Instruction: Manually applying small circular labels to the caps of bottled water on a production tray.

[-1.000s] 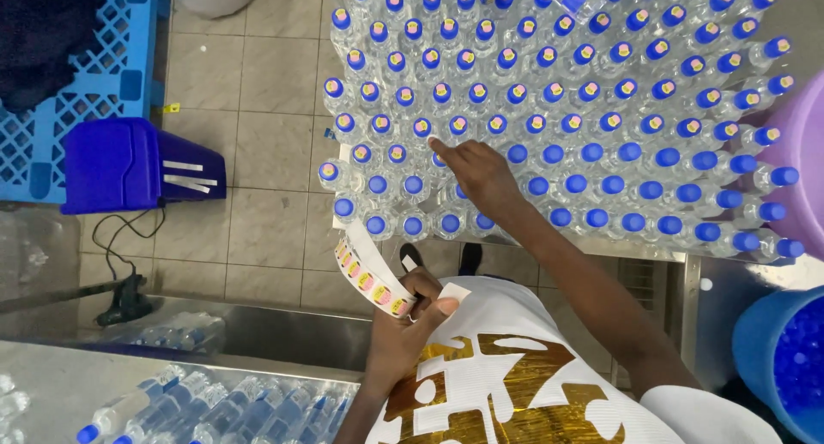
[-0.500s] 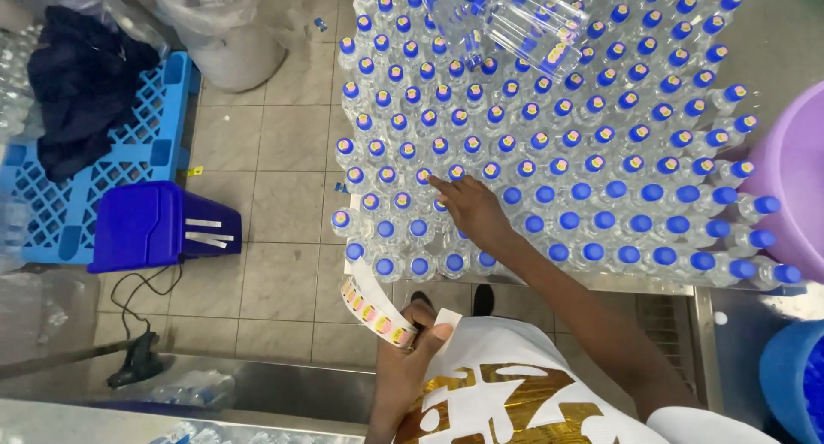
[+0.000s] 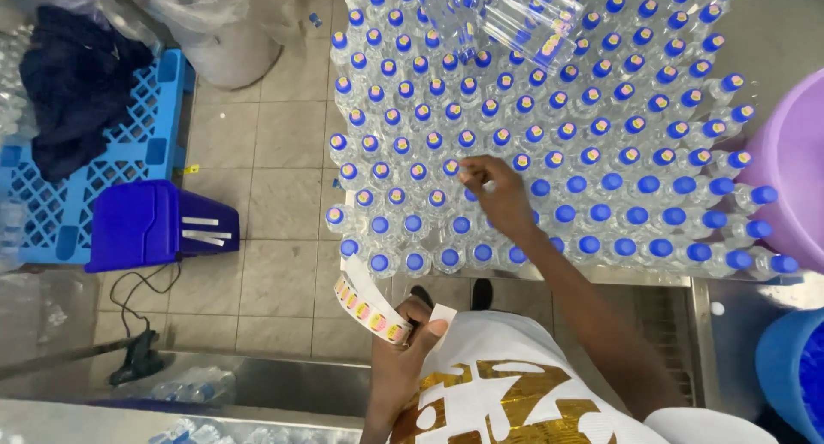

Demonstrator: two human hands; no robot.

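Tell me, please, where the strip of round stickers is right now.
In the head view, the sticker strip sits low and left of centre, held in the left hand against the person's chest, just below the near-left corner of the bottles.

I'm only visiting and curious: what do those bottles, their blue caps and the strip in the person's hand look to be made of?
Bottles: clear glossy plastic, seemingly, see-through with highlights. Blue caps: opaque smooth plastic. Sticker strip in the left hand: likely thin paper, since it curls.
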